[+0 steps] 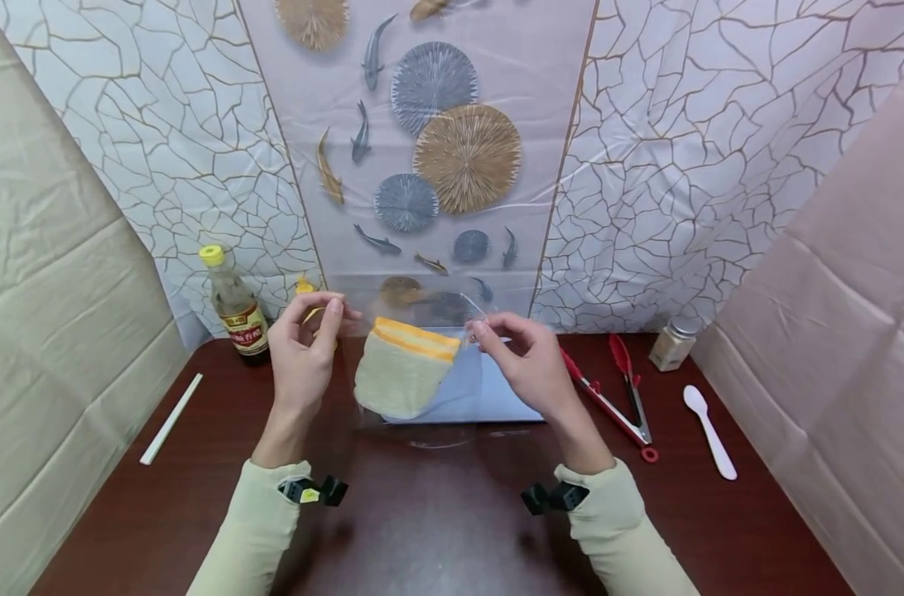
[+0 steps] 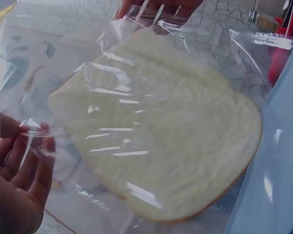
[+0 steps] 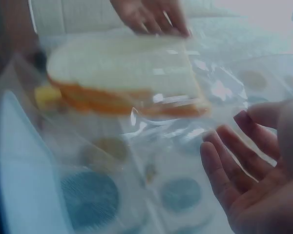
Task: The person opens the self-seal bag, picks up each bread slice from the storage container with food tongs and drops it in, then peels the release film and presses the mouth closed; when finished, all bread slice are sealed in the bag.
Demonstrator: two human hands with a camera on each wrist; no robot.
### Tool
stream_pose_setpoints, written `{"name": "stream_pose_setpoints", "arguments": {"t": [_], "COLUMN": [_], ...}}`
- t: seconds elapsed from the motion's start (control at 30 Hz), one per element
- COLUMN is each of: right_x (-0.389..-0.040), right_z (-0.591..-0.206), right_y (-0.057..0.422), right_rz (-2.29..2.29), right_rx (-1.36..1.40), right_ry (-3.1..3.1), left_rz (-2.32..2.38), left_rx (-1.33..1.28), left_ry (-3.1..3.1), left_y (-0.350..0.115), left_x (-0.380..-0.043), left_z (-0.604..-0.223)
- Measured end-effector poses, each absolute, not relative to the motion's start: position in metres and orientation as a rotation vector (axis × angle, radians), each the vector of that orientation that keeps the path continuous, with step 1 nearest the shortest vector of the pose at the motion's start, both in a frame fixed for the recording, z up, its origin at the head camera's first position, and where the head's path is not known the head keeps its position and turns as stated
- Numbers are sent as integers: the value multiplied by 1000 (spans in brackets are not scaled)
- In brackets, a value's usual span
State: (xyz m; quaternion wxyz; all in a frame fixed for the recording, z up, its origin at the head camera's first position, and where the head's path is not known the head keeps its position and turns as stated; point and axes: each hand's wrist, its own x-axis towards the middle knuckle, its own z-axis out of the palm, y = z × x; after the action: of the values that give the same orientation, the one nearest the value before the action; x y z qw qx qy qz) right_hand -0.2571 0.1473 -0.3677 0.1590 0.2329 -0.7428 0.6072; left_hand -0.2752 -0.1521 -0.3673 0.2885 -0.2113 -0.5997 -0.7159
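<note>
A clear plastic bag [image 3: 217,90] hangs in front of me between my two hands. Inside lie slices of white bread [image 1: 407,372] with a golden crust, tilted and down toward the bag's left side in the head view. My left hand [image 1: 303,348] pinches the film at the upper left, thumb against fingers. At the upper right my right hand [image 1: 522,356] pinches the film between thumb and index finger. In the left wrist view the face of a bread slice [image 2: 161,131] shows through the glossy film. Behind the bag, a pale blue board [image 1: 507,406] lies on the table.
A yellow-capped sauce bottle [image 1: 243,319] stands at the back left, a yellow item [image 1: 305,285] partly hidden beside it. White chopsticks [image 1: 171,418] lie left. To the right are red-tipped tongs [image 1: 617,410], a seasoning jar [image 1: 675,343] and a white spoon [image 1: 711,434].
</note>
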Motion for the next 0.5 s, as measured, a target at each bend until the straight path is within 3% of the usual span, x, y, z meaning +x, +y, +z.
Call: {"name": "stream_pose_setpoints", "arguments": {"t": [0.5], "right_x": [-253], "right_z": [-360], "right_y": [152], "right_rz": [1720], "right_rx": [752], "right_ry": [-2048], "left_rz": [-1972], "left_rx": [-629], "left_ry": [-1595], "left_y": [-124], "left_x": [-258], "left_z": [-361]}}
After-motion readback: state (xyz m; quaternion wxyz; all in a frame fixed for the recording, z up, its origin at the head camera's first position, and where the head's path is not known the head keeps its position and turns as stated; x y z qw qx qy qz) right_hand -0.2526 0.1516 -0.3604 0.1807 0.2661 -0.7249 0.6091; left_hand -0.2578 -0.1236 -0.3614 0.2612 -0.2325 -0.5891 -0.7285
